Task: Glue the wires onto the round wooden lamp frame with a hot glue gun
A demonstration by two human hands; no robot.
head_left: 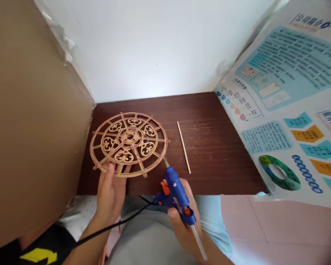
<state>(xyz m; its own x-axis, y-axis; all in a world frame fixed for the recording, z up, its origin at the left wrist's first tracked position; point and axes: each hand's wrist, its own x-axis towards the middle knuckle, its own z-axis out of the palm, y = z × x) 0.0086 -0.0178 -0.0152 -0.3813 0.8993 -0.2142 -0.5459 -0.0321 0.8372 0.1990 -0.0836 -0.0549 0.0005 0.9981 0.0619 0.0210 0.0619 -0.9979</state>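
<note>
Blue plastic hot glue gun (176, 187) sits in the right hand (182, 233), the fingers curled closed around its body and the thumb (174, 215) lying along the near side. Whether a finger rests on the orange trigger (164, 188) cannot be told from this view. The gun's metal nozzle (165, 162) points up and away, just beside the right rim of a laser-cut wooden wheel (109, 143); whether they touch is hard to say. A translucent glue stick (198, 241) juts from the gun's back end, and a black cord (110, 224) runs off to the lower left.

The left hand (110, 195) is only partly closed, its fingers spread and holding the wheel's lower edge. The wheel, with scrollwork panels and spokes, lies low over the left side of a dark wood table (209, 110), with thin reddish wire running along its rings. A slim wooden stick (184, 147) lies on the table to its right, well clear of both hands. A cardboard panel (35, 110) stands along the left, and a printed poster (281, 73) leans along the right, with a white wall (154, 44) behind
</note>
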